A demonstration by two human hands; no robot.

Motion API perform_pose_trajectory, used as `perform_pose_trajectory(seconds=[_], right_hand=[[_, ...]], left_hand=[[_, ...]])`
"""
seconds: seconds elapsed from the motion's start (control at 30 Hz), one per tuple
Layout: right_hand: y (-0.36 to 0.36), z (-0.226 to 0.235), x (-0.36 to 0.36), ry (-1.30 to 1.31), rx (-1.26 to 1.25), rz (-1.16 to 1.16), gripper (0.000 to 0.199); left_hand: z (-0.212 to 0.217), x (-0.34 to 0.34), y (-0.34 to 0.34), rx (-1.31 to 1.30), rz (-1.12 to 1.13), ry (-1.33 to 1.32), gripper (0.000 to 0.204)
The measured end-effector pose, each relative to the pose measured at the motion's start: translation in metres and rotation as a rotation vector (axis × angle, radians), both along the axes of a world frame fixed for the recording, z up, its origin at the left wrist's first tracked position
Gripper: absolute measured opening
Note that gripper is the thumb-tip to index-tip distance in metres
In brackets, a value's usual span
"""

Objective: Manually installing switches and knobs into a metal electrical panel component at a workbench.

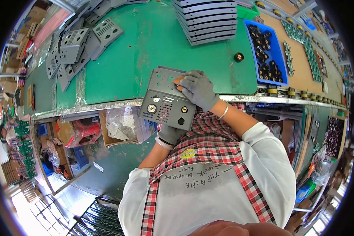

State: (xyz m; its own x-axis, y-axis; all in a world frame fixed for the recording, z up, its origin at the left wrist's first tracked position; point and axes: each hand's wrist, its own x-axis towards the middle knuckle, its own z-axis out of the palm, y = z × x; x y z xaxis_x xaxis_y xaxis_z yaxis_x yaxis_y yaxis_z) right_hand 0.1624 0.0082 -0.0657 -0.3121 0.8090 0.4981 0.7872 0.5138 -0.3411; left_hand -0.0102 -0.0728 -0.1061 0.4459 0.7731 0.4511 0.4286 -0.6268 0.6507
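Note:
A grey bent metal panel (166,103) with round holes and slots leans at the near edge of the green table, tilted toward me. Two brass-coloured fittings sit in it, one with a large silver hex nut (151,109) and a smaller one (184,109). My left hand (171,134), in a grey glove, holds the panel's lower edge from beneath; its fingers are hidden behind the metal. My gloved right hand (199,89) is closed around a small orange-brown piece (178,82) at the panel's upper right part. What kind of piece it is cannot be made out.
Similar panels (73,43) lie heaped at the far left of the green table (145,47). A stack of curved grey panels (208,21) stands at the back. A black round part (238,57) lies beside a blue bin (285,74) of black-and-brass parts. An open carton (139,128) sits below the table.

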Motion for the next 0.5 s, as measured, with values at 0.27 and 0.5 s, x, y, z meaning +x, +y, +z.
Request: perform_pose_trajectory(seconds=[0.27, 0.5], right_hand=[[0.0, 0.005, 0.001, 0.043, 0.005, 0.025, 0.017], [-0.029, 0.014, 0.014, -0.041, -0.221, 0.429, 0.018]], left_hand=[[0.013, 0.003, 0.004, -0.185, -0.005, 0.015, 0.026], [0.0, 0.009, 0.007, -0.245, 0.037, -0.06, 0.04]])
